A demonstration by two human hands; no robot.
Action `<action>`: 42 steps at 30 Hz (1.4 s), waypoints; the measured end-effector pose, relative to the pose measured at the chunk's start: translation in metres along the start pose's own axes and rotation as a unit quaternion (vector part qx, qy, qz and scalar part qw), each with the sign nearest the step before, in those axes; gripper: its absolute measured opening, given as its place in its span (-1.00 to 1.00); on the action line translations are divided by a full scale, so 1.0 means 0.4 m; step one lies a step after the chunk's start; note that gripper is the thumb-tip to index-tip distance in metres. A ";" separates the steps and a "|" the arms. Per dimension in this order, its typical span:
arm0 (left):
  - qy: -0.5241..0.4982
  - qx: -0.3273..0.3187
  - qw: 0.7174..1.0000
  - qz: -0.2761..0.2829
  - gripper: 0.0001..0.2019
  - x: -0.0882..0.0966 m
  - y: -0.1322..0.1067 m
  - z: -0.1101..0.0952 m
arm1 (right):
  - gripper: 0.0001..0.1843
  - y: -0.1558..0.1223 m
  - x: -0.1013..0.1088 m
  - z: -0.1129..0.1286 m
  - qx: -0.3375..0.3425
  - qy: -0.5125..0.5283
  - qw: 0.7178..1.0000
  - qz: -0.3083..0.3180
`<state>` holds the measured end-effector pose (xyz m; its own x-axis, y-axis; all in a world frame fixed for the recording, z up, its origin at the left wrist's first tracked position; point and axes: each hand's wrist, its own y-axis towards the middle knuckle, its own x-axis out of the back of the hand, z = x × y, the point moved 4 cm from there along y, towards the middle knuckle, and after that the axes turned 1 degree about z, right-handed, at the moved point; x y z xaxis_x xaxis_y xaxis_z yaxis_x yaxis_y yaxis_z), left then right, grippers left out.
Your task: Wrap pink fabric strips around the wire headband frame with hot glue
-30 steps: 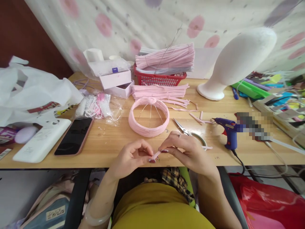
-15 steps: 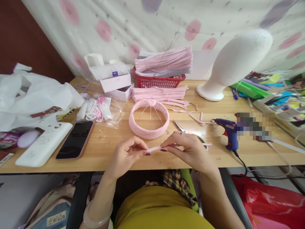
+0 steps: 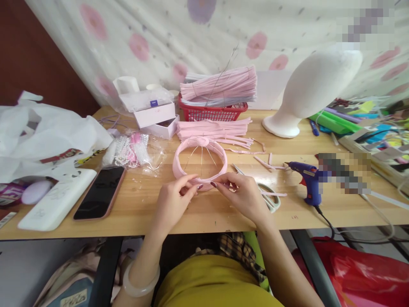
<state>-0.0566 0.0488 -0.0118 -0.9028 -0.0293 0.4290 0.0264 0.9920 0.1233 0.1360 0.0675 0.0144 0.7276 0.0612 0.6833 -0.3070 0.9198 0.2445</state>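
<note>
A pink fuzzy ring (image 3: pixel 177 165) with thin wire spokes and a round pink knob at its back lies in the middle of the table. At its front rim, my left hand (image 3: pixel 175 200) and my right hand (image 3: pixel 245 197) pinch a short pink pipe cleaner (image 3: pixel 206 181) between thumbs and fingers. The strip lies along or just over the rim; whether it touches I cannot tell. Grey-handled scissors (image 3: pixel 274 204) rest beside my right hand, partly hidden by it. Across their handles runs a pink strip end (image 3: pixel 276 194).
Behind the ring lie bundled pink pipe cleaners (image 3: pixel 214 128) and a red basket (image 3: pixel 214 113) of more. A blue glue gun (image 3: pixel 310 179) and white foam head (image 3: pixel 315 85) stand right. Leftward are a phone (image 3: pixel 99 192), white power bank (image 3: pixel 57 200) and bagged beads (image 3: pixel 132 149).
Both hands have moved forward with the pipe cleaner, from in front of the ring to its front rim. More of the scissors' handles now shows.
</note>
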 end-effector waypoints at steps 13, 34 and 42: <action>0.023 -0.021 0.999 -0.010 -0.83 -0.007 0.006 -0.009 | -0.83 -0.019 0.006 -0.018 -0.026 -0.021 0.999 0.009; -0.080 0.076 0.992 0.065 -0.88 -0.042 0.035 -0.019 | -0.82 -0.018 0.017 -0.023 0.006 -0.016 0.999 0.034; -0.089 0.060 0.990 0.088 -0.90 -0.049 0.041 -0.014 | -0.85 -0.022 0.014 -0.034 0.016 -0.008 0.999 0.043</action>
<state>-0.0361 0.0651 -0.0134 -0.9501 0.1578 0.2691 0.1492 0.9874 -0.0523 0.1513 0.0650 0.0068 0.6878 0.1340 0.7134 -0.3883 0.8983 0.2057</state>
